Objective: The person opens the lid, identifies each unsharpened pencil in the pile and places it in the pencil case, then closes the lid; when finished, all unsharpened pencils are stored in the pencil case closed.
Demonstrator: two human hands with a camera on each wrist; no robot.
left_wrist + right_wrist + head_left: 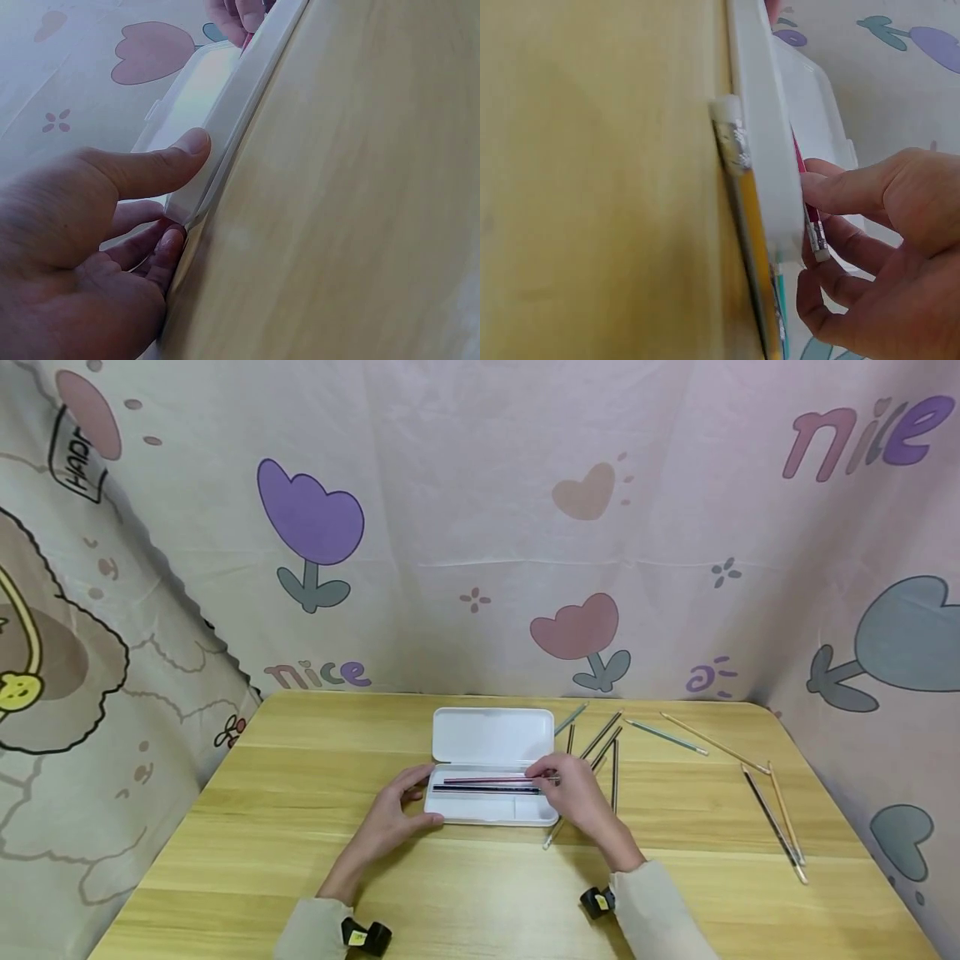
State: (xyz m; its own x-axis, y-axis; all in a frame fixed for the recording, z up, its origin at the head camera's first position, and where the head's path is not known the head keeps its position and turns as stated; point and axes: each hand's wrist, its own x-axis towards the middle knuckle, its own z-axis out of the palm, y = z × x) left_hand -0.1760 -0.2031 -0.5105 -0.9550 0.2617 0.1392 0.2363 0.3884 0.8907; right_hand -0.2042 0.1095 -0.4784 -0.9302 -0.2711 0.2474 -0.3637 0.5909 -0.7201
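Observation:
A white pencil case (468, 811) lies open on the table, its lid (492, 735) tipped back toward the wall. My left hand (392, 814) holds the case by its left end, thumb at the front corner and fingers around the side. Over the right part of the case, my right hand (576, 789) pinches a red pencil (812, 214) near its white eraser end. That pencil points left across the tray. Dark pencils (480, 790) lie lengthwise inside the case, just in front of it; their exact number is hard to tell.
Several loose pencils lie to the right of the case, including dark ones (602, 735), a teal one (666, 737) and a yellow one (716, 743). A yellow pencil (754, 214) lies beside the case's right end. A patterned cloth (450, 527) hangs behind the table (300, 777).

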